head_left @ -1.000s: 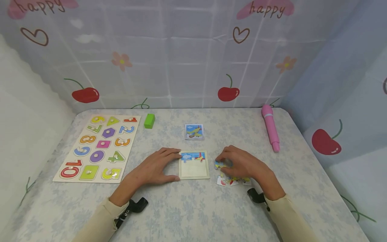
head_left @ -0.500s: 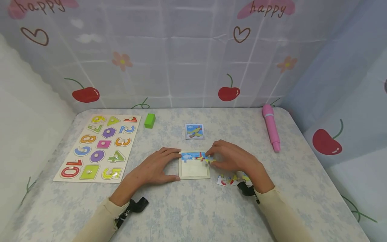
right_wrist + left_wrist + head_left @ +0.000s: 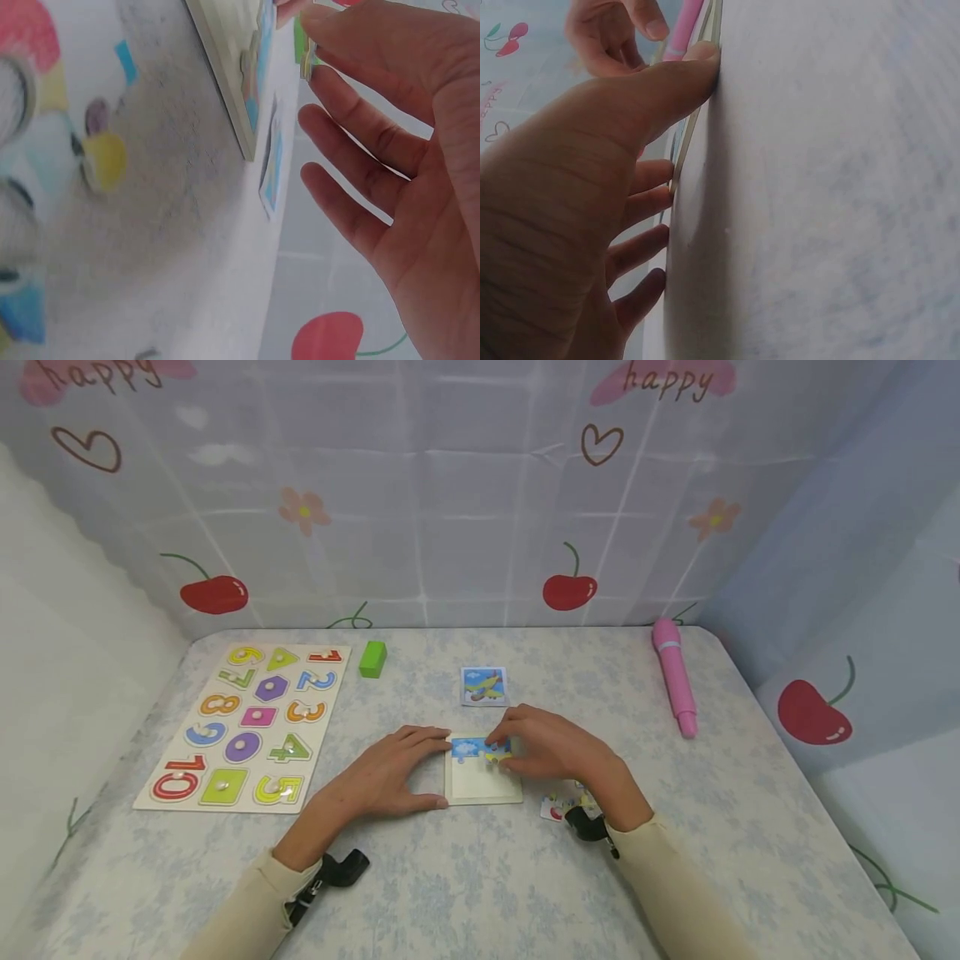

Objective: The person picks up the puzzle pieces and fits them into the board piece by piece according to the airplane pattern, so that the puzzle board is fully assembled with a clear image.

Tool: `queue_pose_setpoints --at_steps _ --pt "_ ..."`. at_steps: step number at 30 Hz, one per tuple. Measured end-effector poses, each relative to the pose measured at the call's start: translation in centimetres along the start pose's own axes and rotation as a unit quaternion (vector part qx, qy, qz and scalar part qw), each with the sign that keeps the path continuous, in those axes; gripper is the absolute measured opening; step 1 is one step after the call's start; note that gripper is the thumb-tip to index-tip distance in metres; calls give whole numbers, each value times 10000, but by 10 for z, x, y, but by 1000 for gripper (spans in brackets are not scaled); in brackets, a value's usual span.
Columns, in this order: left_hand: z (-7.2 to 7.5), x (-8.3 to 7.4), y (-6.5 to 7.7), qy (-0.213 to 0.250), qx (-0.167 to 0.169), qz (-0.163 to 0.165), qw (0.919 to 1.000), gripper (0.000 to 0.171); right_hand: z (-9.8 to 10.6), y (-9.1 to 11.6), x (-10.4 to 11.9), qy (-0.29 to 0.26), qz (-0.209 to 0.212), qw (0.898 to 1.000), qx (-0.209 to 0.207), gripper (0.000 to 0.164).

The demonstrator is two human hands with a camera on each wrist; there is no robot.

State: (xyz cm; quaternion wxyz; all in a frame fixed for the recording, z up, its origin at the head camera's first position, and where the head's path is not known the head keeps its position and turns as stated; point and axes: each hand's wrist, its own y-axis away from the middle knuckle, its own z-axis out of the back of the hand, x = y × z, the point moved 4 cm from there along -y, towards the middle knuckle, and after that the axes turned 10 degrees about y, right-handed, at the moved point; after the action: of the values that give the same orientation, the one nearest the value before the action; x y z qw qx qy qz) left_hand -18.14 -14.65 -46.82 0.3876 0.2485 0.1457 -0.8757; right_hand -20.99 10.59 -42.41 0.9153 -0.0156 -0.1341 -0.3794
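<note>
A pale table (image 3: 427, 885) with mottled blue-grey patterning has rounded far corners. Behind it, a lilac-grey backdrop (image 3: 465, 547) shows cherries (image 3: 570, 592), hearts (image 3: 602, 444), flowers (image 3: 715, 518) and "happy" lettering (image 3: 663, 382). A whitish left sheet (image 3: 67, 610) and bluish right sheet (image 3: 817, 577) flank it in soft light.

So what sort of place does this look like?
Probably a play corner, perhaps hung with cloth for the purpose: a number board and a half-filled or emptier puzzle tray lie on a table, with a cherry-print curtain behind.
</note>
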Motion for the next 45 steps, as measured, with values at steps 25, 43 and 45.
queue_pose_setpoints --at_steps 25,43,45 --pt "0 4 1 59 20 65 10000 86 -22 -23 34 608 588 9959 -333 27" --pt "1 2 1 36 -51 -32 10000 85 -27 -27 38 818 695 9934 -404 26" --pt "0 3 1 34 -70 -60 10000 85 -28 -27 38 807 678 9936 -405 26"
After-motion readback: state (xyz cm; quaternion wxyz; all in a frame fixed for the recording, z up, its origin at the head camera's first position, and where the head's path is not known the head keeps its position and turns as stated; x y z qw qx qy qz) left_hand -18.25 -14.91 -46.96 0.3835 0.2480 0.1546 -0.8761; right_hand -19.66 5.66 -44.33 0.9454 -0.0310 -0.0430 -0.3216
